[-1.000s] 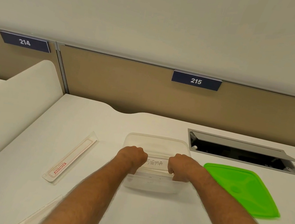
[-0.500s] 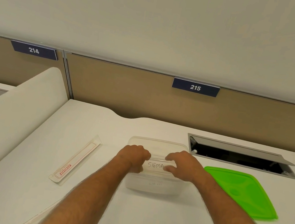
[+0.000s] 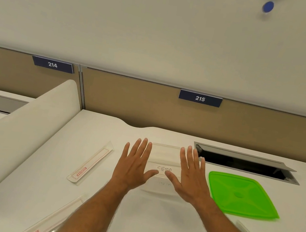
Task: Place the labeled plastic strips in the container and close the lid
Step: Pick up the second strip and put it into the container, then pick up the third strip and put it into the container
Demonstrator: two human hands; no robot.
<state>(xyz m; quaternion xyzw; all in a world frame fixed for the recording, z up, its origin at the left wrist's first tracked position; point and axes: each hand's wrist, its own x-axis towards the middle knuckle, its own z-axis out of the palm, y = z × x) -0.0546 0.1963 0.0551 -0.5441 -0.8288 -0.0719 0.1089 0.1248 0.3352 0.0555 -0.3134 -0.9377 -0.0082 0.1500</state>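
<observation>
A: Grabbing next strip (image 3: 54, 218) near left forearm first, it's cut off by the frame edge; 2nd strip (image 3: 90, 163) lies left of left hand (image 3: 132, 168).
B: Hands? Both spread flat, holding nothing; right hand (image 3: 191, 180) too, over clear container (image 3: 165, 152) w/ "SIGMA" strip (image 3: 163, 169) between thumbs.
A: Lay flat, lengthwise. Lid (image 3: 240, 195) right of right hand. Container walls hard to make out, can't tell strip count inside.

White bench (image 3: 105, 128) against tan partition panels (image 3: 130, 100).
Navy plates 214 (image 3: 52, 64) and 215 (image 3: 200, 98); pale wall (image 3: 163, 26) above; open cable hatch (image 3: 241, 163).
</observation>
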